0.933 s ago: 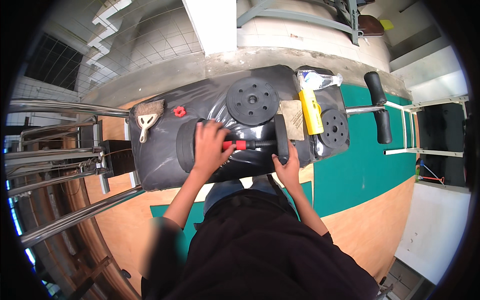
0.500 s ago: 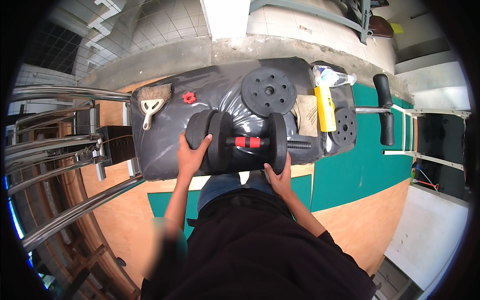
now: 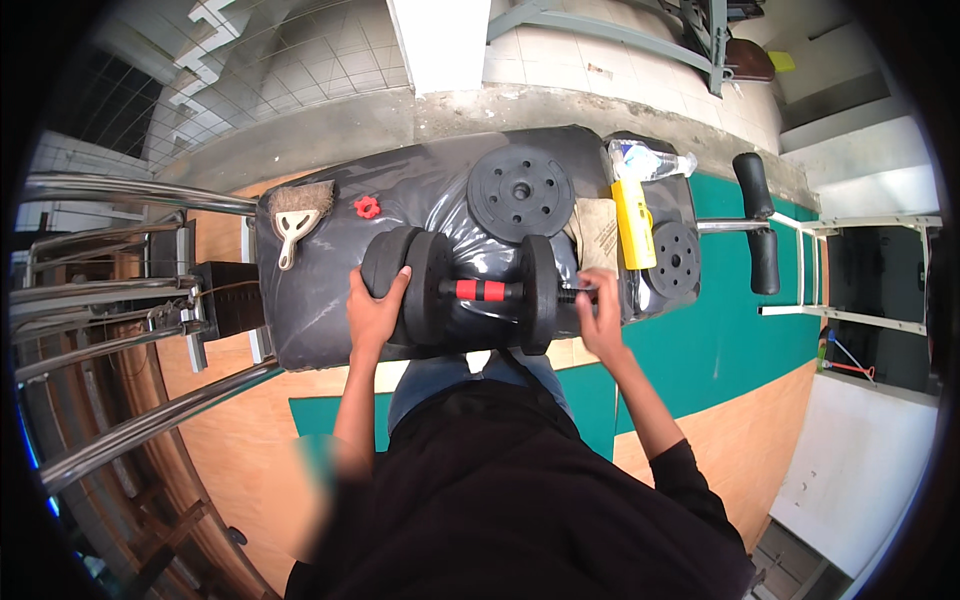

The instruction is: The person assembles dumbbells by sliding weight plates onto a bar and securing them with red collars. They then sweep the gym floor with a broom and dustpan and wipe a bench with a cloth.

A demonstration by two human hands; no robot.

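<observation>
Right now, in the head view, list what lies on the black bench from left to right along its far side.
Hand brush → red collar nut → large black weight plate → yellow tool → small black weight plate.

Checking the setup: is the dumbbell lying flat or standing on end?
Lying flat: the dumbbell lies on its side across the bench, bar horizontal, plates on edge.

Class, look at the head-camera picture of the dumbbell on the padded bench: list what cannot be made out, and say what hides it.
- Bar end of the dumbbell: covered by the right hand.
- Outer face of the left plates: behind the left hand.
- Bench near edge: hidden by the person's body.
- Bottle details: too small.
</observation>
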